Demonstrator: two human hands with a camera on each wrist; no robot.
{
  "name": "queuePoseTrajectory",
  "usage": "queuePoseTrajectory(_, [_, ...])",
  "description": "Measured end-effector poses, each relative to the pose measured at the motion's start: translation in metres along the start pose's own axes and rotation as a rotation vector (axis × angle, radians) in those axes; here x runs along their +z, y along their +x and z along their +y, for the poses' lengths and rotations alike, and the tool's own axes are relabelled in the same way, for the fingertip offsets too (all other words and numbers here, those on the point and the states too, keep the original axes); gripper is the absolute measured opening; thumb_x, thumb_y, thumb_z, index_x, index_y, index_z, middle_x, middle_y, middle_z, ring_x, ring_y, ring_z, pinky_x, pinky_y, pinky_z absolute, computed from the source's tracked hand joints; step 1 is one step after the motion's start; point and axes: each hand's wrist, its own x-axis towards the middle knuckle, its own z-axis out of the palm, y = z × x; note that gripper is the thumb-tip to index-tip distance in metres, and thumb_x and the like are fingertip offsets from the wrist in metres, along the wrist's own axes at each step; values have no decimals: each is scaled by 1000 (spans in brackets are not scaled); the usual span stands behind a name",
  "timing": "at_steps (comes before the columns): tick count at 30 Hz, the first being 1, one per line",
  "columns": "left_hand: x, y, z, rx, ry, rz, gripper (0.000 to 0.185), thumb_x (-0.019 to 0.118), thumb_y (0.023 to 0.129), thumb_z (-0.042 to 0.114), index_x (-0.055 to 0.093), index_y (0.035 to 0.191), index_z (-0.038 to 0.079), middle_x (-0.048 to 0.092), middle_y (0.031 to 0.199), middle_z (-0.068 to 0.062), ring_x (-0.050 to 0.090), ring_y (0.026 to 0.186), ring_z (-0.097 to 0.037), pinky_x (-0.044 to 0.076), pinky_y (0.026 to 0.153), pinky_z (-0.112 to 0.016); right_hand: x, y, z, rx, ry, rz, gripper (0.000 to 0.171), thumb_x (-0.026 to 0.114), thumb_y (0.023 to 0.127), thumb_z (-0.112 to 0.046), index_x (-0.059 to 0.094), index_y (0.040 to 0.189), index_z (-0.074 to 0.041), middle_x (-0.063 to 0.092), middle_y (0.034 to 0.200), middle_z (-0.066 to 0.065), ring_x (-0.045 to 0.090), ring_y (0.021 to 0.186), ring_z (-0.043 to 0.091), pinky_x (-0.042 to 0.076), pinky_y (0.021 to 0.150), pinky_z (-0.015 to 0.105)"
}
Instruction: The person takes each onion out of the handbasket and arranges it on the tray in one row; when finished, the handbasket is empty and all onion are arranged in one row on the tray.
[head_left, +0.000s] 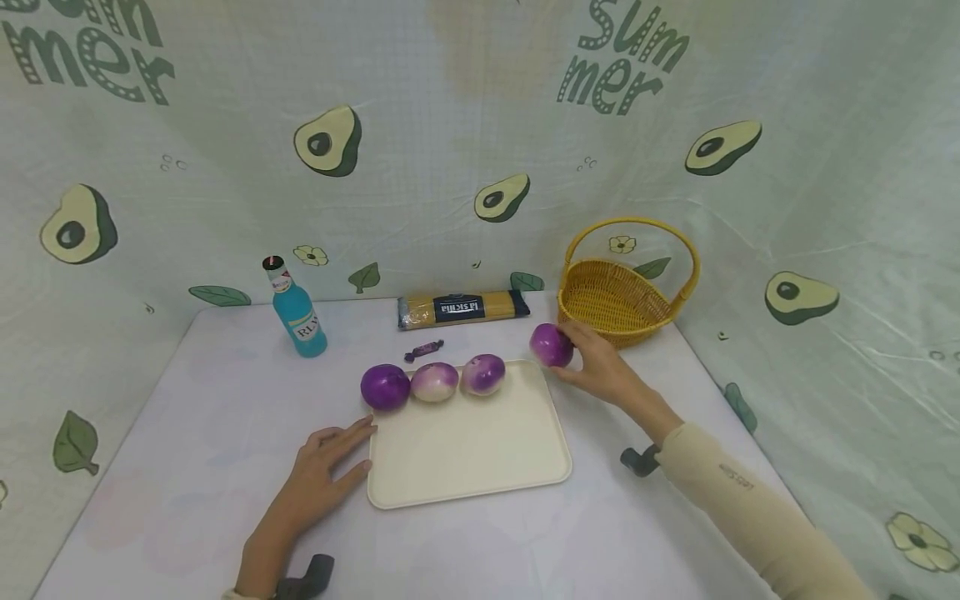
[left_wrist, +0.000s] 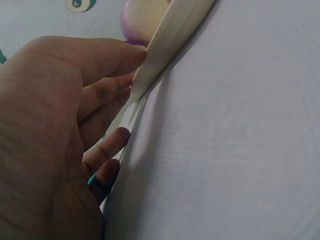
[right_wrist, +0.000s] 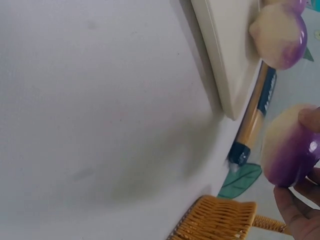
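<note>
My right hand (head_left: 592,360) grips a purple-and-white turnip (head_left: 551,345) just off the far right corner of the cream tray (head_left: 480,454), a little above the table; the right wrist view shows the turnip (right_wrist: 289,147) held by my fingers (right_wrist: 300,212). Three more turnips lie in a row along the tray's far edge: a purple one (head_left: 385,387), a paler one (head_left: 434,382) and another (head_left: 482,374). My left hand (head_left: 330,467) rests flat on the table with straight fingers (left_wrist: 107,57) touching the tray's left rim (left_wrist: 165,42).
A yellow wicker basket (head_left: 622,287) stands at the back right. A pack of spaghetti (head_left: 462,309), a blue bottle (head_left: 297,312) and a small purple wrapped candy (head_left: 423,349) lie behind the tray. Avocado-print cloth walls enclose the table.
</note>
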Motion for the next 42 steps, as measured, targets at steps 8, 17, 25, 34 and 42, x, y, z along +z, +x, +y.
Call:
queuePoseTrajectory(8, [1,0,0,24,-18,16,51,68,95,32,56,144,23,49,151,1,43,123,-30,29,99,-62,9,-2,-5,-3,15,-37,77,83,83,-22,45,145,2,47,146,19,49,131,38,44,106,50])
queuePoseTrajectory(17, [2,1,-2,35,-20,24,51,69,94,30,57,143,22,50,150,2,44,122,-30,30,99,-63,17,-1,-10,-33,2,-60,76,84,83,-20,46,143,4,49,143,20,51,129,37,45,106,49])
queuePoseTrajectory(25, [2,1,-3,29,-19,27,51,70,94,29,57,143,22,50,150,1,44,122,-29,29,100,-62,23,0,-12,-27,-7,-79,77,85,82,-22,47,144,3,48,144,19,50,130,36,44,106,48])
queuePoseTrajectory(34, [2,0,-2,16,-20,14,51,69,95,32,56,144,24,49,151,3,43,124,-28,29,101,-62,28,1,-13,-55,-7,-91,76,86,81,-21,48,142,4,49,143,20,50,130,36,44,107,47])
queuePoseTrajectory(42, [2,1,-2,24,-17,23,52,69,95,31,56,144,23,49,151,2,44,123,-29,30,99,-63,32,2,-13,-64,-16,-99,77,85,81,-21,47,142,5,49,144,21,51,130,36,44,106,47])
